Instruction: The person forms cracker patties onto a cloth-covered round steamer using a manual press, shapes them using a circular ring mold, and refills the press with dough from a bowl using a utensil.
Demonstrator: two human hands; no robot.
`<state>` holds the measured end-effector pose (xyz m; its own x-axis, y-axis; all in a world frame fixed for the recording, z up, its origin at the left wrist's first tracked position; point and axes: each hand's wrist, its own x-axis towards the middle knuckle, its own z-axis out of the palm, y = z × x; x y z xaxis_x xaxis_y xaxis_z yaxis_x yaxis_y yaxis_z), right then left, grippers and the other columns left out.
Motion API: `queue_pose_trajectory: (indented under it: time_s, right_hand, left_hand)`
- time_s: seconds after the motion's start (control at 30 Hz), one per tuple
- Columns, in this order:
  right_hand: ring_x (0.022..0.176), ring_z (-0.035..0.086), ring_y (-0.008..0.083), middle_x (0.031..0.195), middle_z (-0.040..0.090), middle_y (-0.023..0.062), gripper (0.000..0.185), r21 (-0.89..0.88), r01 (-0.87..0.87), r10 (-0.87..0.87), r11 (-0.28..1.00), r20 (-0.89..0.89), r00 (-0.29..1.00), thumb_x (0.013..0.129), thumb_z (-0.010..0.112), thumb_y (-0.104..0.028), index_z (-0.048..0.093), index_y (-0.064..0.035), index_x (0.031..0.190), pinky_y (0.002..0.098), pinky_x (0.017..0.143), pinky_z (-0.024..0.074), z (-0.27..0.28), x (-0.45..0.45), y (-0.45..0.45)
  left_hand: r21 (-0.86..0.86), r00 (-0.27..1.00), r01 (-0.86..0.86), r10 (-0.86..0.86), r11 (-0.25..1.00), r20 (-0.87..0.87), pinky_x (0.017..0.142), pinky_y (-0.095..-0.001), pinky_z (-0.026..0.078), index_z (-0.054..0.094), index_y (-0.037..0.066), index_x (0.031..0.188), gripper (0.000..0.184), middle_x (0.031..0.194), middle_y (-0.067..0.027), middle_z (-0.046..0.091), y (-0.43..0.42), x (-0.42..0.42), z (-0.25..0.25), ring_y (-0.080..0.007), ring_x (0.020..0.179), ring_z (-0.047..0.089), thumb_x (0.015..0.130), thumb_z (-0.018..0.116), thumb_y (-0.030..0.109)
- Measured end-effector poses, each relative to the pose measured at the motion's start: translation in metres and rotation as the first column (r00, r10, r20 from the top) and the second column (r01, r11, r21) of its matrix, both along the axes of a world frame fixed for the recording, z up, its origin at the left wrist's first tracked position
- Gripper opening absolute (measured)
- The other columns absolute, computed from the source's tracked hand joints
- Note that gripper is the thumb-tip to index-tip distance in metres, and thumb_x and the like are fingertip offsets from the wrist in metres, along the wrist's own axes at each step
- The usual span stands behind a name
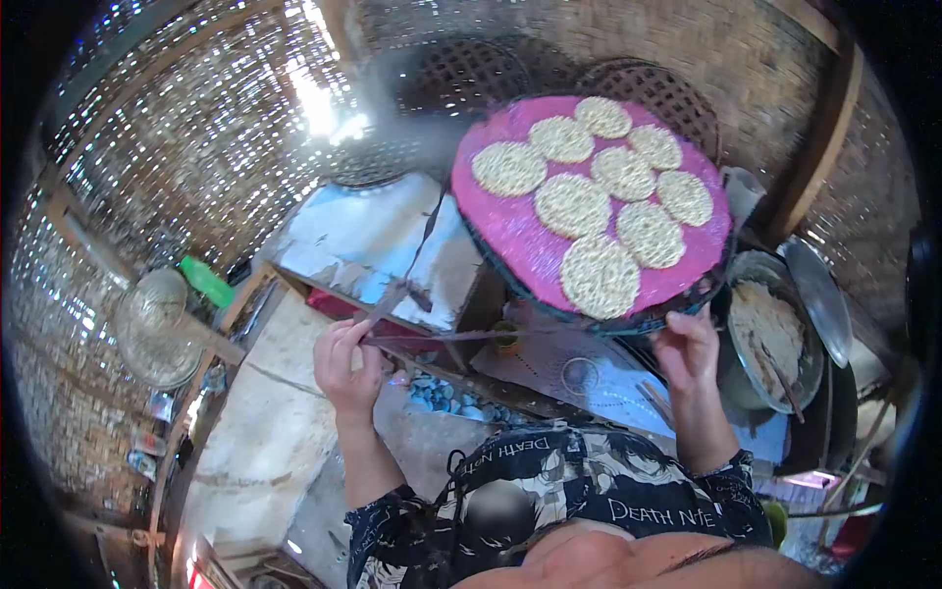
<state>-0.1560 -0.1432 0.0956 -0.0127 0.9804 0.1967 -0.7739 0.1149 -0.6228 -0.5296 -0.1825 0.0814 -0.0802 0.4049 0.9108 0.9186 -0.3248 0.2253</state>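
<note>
My right hand (pixel 689 350) is closed on the near right rim of a round tray (pixel 569 319) with a dark, woven-looking edge. A pink sheet (pixel 510 236) covers the tray, and several flat, round, pale cakes with a noodle-like texture lie on it, such as the nearest cake (pixel 600 276). The tray is tilted toward me. My left hand (pixel 348 371) pinches a thin dark strip (pixel 432 338) that stretches right toward the tray's near edge. A second dark strip (pixel 428 236) runs from near my left fingers up to the tray's left side; I cannot tell whether the two are one piece.
Right of the tray stands a pot (pixel 770 344) of pale, doughy-looking stuff with a stick in it, beside a metal lid (pixel 816 302). A worn whitish box-like surface (pixel 368 231) lies left of the tray. Dark openwork baskets (pixel 653 93) lean on the woven wall behind.
</note>
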Motion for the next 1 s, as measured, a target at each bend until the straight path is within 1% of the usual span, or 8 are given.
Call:
queue_pose_trajectory:
  time_s: [0.13, 0.27, 0.4, 0.63, 0.77, 0.83, 0.87, 1.0]
  right_hand:
    - [0.104, 0.052, 0.0280, 0.120, 0.046, 0.0088, 0.079, -0.082, -0.190, 0.190, 0.978, -0.008, 0.982, 0.065, 0.057, 0.009, 0.025, -0.0171, 0.133, 0.0451, 0.077, 0.0508, -0.022, -0.050, 0.019]
    - [0.107, 0.050, 0.0289, 0.123, 0.044, 0.0079, 0.078, -0.124, -0.397, 0.392, 0.909, -0.059, 0.918, 0.066, 0.053, 0.014, 0.026, -0.0194, 0.131, 0.0475, 0.079, 0.0491, -0.056, -0.100, 0.041]
    - [0.110, 0.048, 0.0301, 0.125, 0.041, 0.0078, 0.079, -0.210, -0.523, 0.515, 0.826, -0.095, 0.852, 0.066, 0.051, 0.016, 0.027, -0.0232, 0.130, 0.0514, 0.082, 0.0468, -0.082, -0.139, 0.058]
    - [0.114, 0.044, 0.0300, 0.128, 0.039, 0.0046, 0.075, -0.245, -0.563, 0.558, 0.789, -0.097, 0.824, 0.069, 0.052, 0.014, 0.029, -0.0269, 0.129, 0.0523, 0.083, 0.0460, -0.123, -0.190, 0.087]
    - [0.096, 0.056, 0.0273, 0.115, 0.047, 0.0120, 0.056, -0.256, -0.484, 0.538, 0.837, 0.213, 0.816, 0.078, 0.055, 0.007, 0.027, -0.0116, 0.122, 0.0418, 0.071, 0.0535, -0.115, -0.195, 0.104]
    - [0.081, 0.062, 0.0244, 0.105, 0.053, 0.0156, 0.049, -0.323, -0.438, 0.543, 0.839, 0.457, 0.704, 0.079, 0.060, 0.000, 0.028, -0.0046, 0.117, 0.0354, 0.061, 0.0560, -0.111, -0.192, 0.116]
    - [0.059, 0.061, 0.0206, 0.082, 0.058, 0.0160, 0.051, -0.354, -0.364, 0.508, 0.861, 0.574, 0.642, 0.076, 0.069, -0.010, 0.031, 0.0014, 0.108, 0.0297, 0.046, 0.0529, -0.114, -0.189, 0.121]
    - [0.047, 0.057, 0.0148, 0.065, 0.057, 0.0106, 0.043, -0.320, -0.339, 0.430, 0.885, 0.842, 0.326, 0.072, 0.073, -0.022, 0.044, 0.0013, 0.093, 0.0267, 0.038, 0.0445, -0.113, -0.158, 0.130]
  left_hand:
    - [-0.014, 0.959, -0.266, 0.266, 0.964, 0.096, 0.060, -0.0288, 0.045, 0.064, 0.003, 0.085, 0.018, 0.073, -0.0083, 0.059, -0.036, -0.043, -0.023, -0.0196, 0.065, 0.055, 0.069, 0.061, -0.003]
    - [-0.164, 0.798, -0.382, 0.414, 0.909, 0.438, 0.052, -0.0217, 0.040, 0.064, 0.001, 0.087, 0.012, 0.072, -0.0058, 0.058, -0.069, -0.076, -0.045, -0.0100, 0.060, 0.050, 0.075, 0.061, 0.001]
    - [-0.234, 0.726, -0.387, 0.451, 0.892, 0.518, 0.056, -0.0202, 0.045, 0.061, -0.003, 0.093, 0.014, 0.076, -0.0047, 0.059, -0.088, -0.116, -0.088, -0.0087, 0.063, 0.055, 0.082, 0.060, 0.004]
    - [-0.176, 0.435, -0.198, 0.247, 0.964, 0.866, 0.063, -0.0209, 0.047, 0.058, -0.004, 0.099, 0.021, 0.079, -0.0071, 0.061, -0.085, -0.126, -0.108, -0.0106, 0.069, 0.057, 0.079, 0.062, 0.003]
    - [-0.196, 0.389, -0.186, 0.255, 0.963, 0.885, 0.073, -0.0226, 0.048, 0.057, -0.004, 0.099, 0.023, 0.088, -0.0104, 0.063, -0.070, -0.139, -0.132, -0.0138, 0.081, 0.060, 0.077, 0.062, 0.002]
    - [-0.223, 0.387, -0.188, 0.280, 0.957, 0.878, 0.080, -0.0253, 0.047, 0.056, -0.004, 0.099, 0.024, 0.094, -0.0124, 0.062, -0.061, -0.143, -0.145, -0.0171, 0.087, 0.060, 0.076, 0.062, 0.000]
    - [-0.214, 0.363, -0.175, 0.266, 0.961, 0.893, 0.082, -0.0265, 0.046, 0.056, -0.005, 0.099, 0.024, 0.096, -0.0129, 0.062, -0.056, -0.145, -0.153, -0.0182, 0.090, 0.060, 0.077, 0.061, -0.001]
    - [-0.174, 0.257, -0.139, 0.205, 0.975, 0.945, 0.088, -0.0287, 0.043, 0.053, -0.004, 0.106, 0.031, 0.105, -0.0137, 0.059, -0.039, -0.148, -0.174, -0.0202, 0.100, 0.056, 0.076, 0.060, -0.003]
